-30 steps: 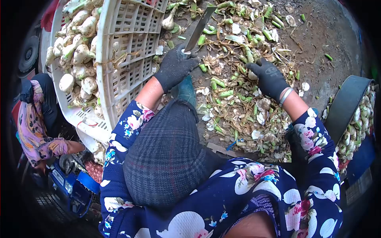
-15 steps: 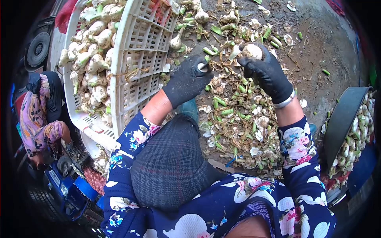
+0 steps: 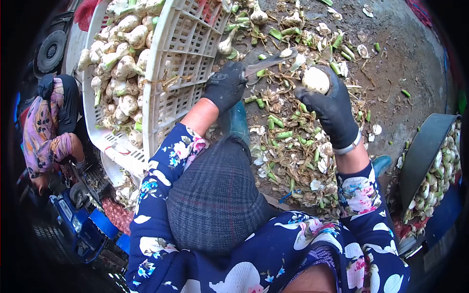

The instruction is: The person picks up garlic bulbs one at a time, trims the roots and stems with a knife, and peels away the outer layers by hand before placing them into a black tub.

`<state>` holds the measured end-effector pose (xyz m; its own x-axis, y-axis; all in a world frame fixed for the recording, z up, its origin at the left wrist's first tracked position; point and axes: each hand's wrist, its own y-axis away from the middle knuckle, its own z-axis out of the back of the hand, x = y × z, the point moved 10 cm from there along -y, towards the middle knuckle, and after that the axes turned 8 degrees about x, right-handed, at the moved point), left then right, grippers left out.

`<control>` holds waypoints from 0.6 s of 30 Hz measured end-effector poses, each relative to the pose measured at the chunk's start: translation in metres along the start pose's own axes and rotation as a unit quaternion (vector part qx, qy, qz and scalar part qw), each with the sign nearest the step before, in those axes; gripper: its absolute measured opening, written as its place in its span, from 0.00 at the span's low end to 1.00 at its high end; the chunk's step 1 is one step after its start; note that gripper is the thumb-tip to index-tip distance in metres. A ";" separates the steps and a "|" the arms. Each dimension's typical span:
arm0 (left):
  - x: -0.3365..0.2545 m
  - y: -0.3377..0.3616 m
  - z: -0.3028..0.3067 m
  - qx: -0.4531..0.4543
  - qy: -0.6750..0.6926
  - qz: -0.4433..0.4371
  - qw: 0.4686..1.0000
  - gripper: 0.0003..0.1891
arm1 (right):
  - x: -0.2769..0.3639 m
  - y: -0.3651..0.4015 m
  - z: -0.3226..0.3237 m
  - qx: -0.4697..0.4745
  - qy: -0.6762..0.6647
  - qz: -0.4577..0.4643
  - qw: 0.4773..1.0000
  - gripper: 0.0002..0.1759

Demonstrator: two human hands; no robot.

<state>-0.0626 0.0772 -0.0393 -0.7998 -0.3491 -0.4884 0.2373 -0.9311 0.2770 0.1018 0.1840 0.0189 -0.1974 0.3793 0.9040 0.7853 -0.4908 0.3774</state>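
Left hand (image 3: 225, 87), gloved, is clenched round the handle of the knife (image 3: 270, 60). I see the blade's long axis running almost level, from the fist at lower left out to the tip at upper right, and it points at the garlic bulb (image 3: 316, 79). The tip is near the bulb, with a small gap showing. Right hand (image 3: 333, 106) is gripping that bulb from below, pale round side up; I cannot tell which way its stem points. A second ago the blade pointed away up the picture and the right hand was down in the scraps (image 3: 293, 141); now the bulb is lifted above them. Further out, the white crate (image 3: 181, 44) is left of the knife and the black tub (image 3: 424, 149) is far right.
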 end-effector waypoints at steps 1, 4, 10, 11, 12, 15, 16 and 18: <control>0.001 0.003 0.004 -0.006 -0.003 0.000 1.000 0.10 | 0.001 0.003 -0.001 -0.007 -0.016 -0.006 1.000 0.27; -0.003 0.014 -0.008 0.010 0.012 0.007 1.000 0.11 | 0.001 -0.005 0.017 -0.028 0.218 0.060 0.974 0.27; -0.022 0.014 -0.017 0.091 0.391 0.083 0.912 0.14 | -0.010 -0.019 0.036 0.003 -0.132 -0.049 0.990 0.26; -0.039 0.012 -0.003 0.070 0.436 0.018 0.897 0.13 | -0.020 -0.019 0.035 0.003 -0.154 -0.073 0.985 0.22; -0.036 0.014 -0.007 0.065 0.521 0.099 0.845 0.13 | -0.029 -0.021 0.033 0.011 -0.174 -0.063 0.983 0.20; -0.062 0.007 0.019 0.046 0.368 0.019 0.929 0.13 | -0.037 -0.027 0.012 0.017 -0.254 -0.049 0.966 0.17; -0.058 0.004 0.017 0.069 0.314 0.033 0.946 0.13 | -0.016 -0.024 -0.008 0.057 -0.338 0.005 0.939 0.16; -0.028 0.017 -0.012 0.072 0.294 0.074 0.950 0.13 | 0.017 -0.017 -0.037 0.126 -0.480 0.090 0.863 0.19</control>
<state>-0.0295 0.0701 -0.0308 -0.3072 -0.5131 -0.8015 0.2111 -0.8580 0.4684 0.0640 0.1697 0.0350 0.4239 0.8495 0.3142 0.8792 -0.4693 0.0825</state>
